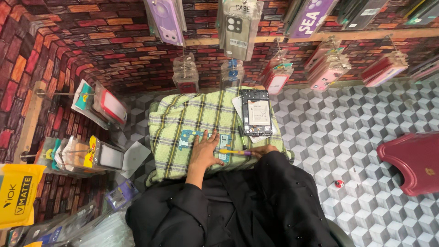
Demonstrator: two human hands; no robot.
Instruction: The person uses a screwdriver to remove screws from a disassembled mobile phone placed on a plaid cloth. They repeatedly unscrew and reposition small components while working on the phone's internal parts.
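A teal circuit board point(188, 136) lies on a green plaid cloth point(183, 114) spread over a small stand in front of me. My left hand point(204, 151) rests flat on the board, fingers spread. My right hand point(260, 151), mostly hidden by a black sleeve, grips a thin yellow and purple screwdriver point(234, 152) whose tip points left toward the board. An opened phone body point(256, 112) lies on white sheets at the cloth's right side.
Packaged phone cases point(238, 27) hang on a brick-pattern wall ahead and at left. A maroon plastic stool point(411, 162) stands at right on a cube-pattern floor point(347, 137). Packets and a yellow pack point(18, 194) crowd the lower left.
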